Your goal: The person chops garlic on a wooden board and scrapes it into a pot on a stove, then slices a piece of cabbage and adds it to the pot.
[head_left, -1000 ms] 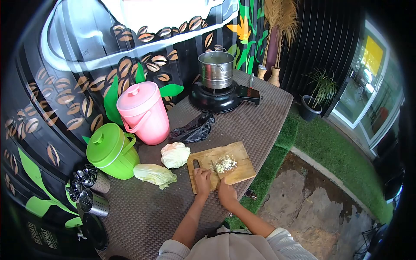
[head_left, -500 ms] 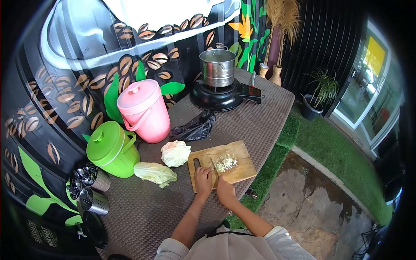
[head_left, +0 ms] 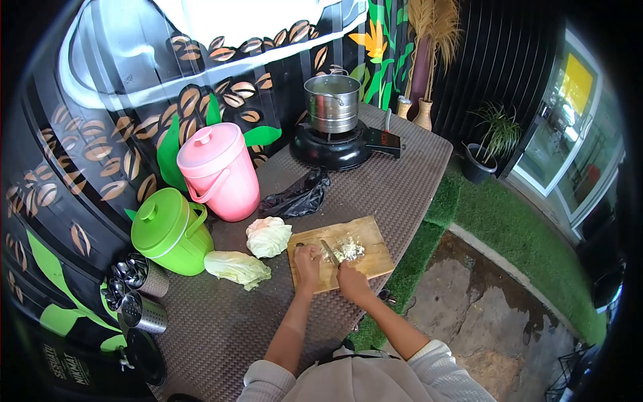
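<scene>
A wooden cutting board (head_left: pixel 372 258) lies near the table's front edge with a pile of finely chopped pale pieces (head_left: pixel 349 248) on it. My right hand (head_left: pixel 351 280) is closed round the handle of a knife (head_left: pixel 329 252), whose blade points away to the upper left beside the pile. On the board's left part, my left hand (head_left: pixel 308 262) has its fingers bent close to the blade; whether they hold anything is too small to tell. To the left of the board are a round cabbage piece (head_left: pixel 268 236) and a pale leafy cabbage (head_left: pixel 238 268).
Behind the cabbages stand a green lidded bucket (head_left: pixel 172 231) and a pink one (head_left: pixel 219 173). A black plastic bag (head_left: pixel 295 194) lies before a stove (head_left: pixel 330 151) bearing a metal pot (head_left: pixel 332 104). Metal cutlery holders (head_left: pixel 144 313) stand at the left edge.
My left hand has moved slightly up the board, over the dark slot at its left end. The knife blade has tilted to the left and shows more clearly. The view has shifted slightly.
</scene>
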`<state>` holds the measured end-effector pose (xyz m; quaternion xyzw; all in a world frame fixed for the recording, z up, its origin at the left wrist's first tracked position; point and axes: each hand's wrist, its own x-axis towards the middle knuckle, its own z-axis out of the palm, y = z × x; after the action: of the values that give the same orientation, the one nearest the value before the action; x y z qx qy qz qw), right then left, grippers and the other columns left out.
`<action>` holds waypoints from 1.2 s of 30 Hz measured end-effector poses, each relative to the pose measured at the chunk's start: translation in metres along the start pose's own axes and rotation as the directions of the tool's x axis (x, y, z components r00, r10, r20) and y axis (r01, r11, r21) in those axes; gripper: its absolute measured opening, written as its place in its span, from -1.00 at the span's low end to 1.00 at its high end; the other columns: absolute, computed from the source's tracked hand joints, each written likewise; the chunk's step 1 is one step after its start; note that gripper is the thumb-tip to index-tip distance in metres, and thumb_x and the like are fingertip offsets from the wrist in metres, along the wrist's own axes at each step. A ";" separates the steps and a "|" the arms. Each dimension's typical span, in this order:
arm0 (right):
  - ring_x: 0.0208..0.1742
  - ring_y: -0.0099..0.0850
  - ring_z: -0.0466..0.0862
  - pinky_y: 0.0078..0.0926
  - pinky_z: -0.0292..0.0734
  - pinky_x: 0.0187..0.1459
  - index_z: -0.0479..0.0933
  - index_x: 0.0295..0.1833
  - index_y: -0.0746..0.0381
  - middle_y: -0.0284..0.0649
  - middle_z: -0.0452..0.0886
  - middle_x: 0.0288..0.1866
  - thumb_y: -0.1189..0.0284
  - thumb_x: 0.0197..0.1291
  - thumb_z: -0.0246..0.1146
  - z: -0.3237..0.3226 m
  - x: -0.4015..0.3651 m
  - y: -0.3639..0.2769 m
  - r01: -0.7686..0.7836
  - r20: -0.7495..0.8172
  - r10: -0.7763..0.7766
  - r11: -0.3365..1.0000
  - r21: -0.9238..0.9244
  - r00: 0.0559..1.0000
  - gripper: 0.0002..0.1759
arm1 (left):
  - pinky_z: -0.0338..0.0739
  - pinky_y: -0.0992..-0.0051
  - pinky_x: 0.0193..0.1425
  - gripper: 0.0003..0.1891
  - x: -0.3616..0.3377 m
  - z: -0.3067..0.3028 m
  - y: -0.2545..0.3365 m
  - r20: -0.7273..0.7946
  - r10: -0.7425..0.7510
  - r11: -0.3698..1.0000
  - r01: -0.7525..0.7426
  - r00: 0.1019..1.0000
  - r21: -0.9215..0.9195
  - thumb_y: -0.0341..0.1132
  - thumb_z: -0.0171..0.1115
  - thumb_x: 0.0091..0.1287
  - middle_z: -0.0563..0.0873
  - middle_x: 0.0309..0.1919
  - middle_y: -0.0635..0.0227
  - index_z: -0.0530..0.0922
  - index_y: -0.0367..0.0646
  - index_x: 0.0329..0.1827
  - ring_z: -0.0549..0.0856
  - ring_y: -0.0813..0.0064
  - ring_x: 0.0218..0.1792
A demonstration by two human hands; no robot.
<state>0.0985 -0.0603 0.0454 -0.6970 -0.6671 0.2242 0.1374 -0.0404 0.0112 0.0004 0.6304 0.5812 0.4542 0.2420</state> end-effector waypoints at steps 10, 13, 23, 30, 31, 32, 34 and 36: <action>-0.27 -0.03 0.72 -0.11 0.63 -0.28 0.34 -0.07 0.36 0.10 0.66 -0.36 0.45 0.19 0.12 -0.006 -0.011 -0.025 0.030 0.018 -0.027 0.986 -0.163 0.999 -0.74 | 0.51 0.30 -0.06 -0.85 0.007 -0.005 -0.008 0.168 0.236 0.970 -0.244 0.957 0.026 -0.53 0.33 0.06 0.71 -0.30 0.11 0.71 -0.28 -0.28 0.63 0.13 -0.16; -0.26 -0.03 0.73 -0.16 0.65 -0.29 0.32 -0.08 0.35 0.08 0.66 -0.36 0.46 0.17 0.15 0.027 -0.018 -0.024 -0.057 -0.071 0.049 0.990 -0.125 0.996 -0.74 | 0.51 0.30 -0.04 -0.87 -0.001 -0.006 -0.002 0.143 0.211 0.975 -0.219 0.967 0.041 -0.55 0.25 0.12 0.71 -0.30 0.10 0.71 -0.29 -0.29 0.63 0.13 -0.15; -0.24 -0.01 0.73 -0.11 0.65 -0.24 0.29 -0.03 0.35 0.09 0.66 -0.37 0.48 0.17 0.16 0.017 -0.015 -0.015 0.002 0.005 -0.002 0.991 -0.133 1.000 -0.70 | 0.52 0.29 -0.03 -0.85 -0.025 -0.007 0.012 0.060 0.214 0.971 -0.219 0.975 0.100 -0.56 0.19 0.19 0.70 -0.26 0.08 0.71 -0.32 -0.26 0.61 0.13 -0.14; -0.25 0.06 0.70 -0.02 0.62 -0.22 0.28 -0.02 0.36 0.16 0.65 -0.35 0.37 0.28 0.06 0.009 -0.010 -0.014 -0.021 -0.007 0.021 1.000 -0.023 1.000 -0.71 | 0.52 0.32 -0.09 -0.91 -0.008 -0.007 -0.005 0.155 0.181 0.978 -0.194 0.971 0.077 -0.56 0.31 0.08 0.71 -0.37 0.09 0.73 -0.27 -0.37 0.61 0.19 -0.19; -0.26 0.08 0.70 -0.01 0.61 -0.23 0.28 -0.02 0.36 0.17 0.64 -0.35 0.37 0.29 0.05 0.000 -0.009 -0.013 0.006 0.005 -0.006 1.000 0.015 1.000 -0.71 | 0.52 0.30 -0.10 -0.91 -0.009 -0.008 -0.005 0.137 0.159 0.985 -0.165 0.978 0.039 -0.56 0.32 0.07 0.72 -0.36 0.10 0.73 -0.27 -0.37 0.61 0.20 -0.20; -0.27 0.09 0.69 -0.01 0.60 -0.24 0.29 -0.03 0.37 0.18 0.64 -0.35 0.36 0.29 0.05 -0.004 -0.010 -0.012 0.024 0.018 -0.024 1.000 0.001 1.000 -0.71 | 0.52 0.29 -0.11 -0.91 -0.010 -0.008 -0.004 0.117 0.133 0.991 -0.134 0.984 -0.002 -0.56 0.33 0.06 0.72 -0.36 0.10 0.73 -0.27 -0.36 0.61 0.21 -0.21; -0.27 0.08 0.69 -0.01 0.60 -0.24 0.29 -0.03 0.37 0.17 0.64 -0.35 0.36 0.29 0.05 0.001 -0.018 -0.016 -0.006 0.004 0.006 1.000 0.000 1.000 -0.71 | 0.52 0.29 -0.11 -0.91 -0.013 -0.008 0.001 0.099 0.133 0.990 -0.136 0.986 0.026 -0.57 0.32 0.06 0.72 -0.36 0.11 0.73 -0.28 -0.37 0.61 0.22 -0.20; -0.27 0.08 0.69 -0.02 0.61 -0.23 0.30 -0.03 0.37 0.16 0.64 -0.35 0.36 0.29 0.05 0.013 -0.025 -0.022 -0.037 -0.009 0.037 0.999 -0.004 0.999 -0.71 | 0.53 0.30 -0.11 -0.91 -0.015 -0.010 0.007 0.079 0.132 0.989 -0.136 0.988 0.051 -0.57 0.32 0.07 0.72 -0.37 0.11 0.72 -0.28 -0.37 0.61 0.23 -0.20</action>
<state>0.0725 -0.0852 0.0483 -0.7105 -0.6540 0.2219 0.1349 -0.0443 -0.0066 0.0063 0.6915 0.5404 0.4287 0.2147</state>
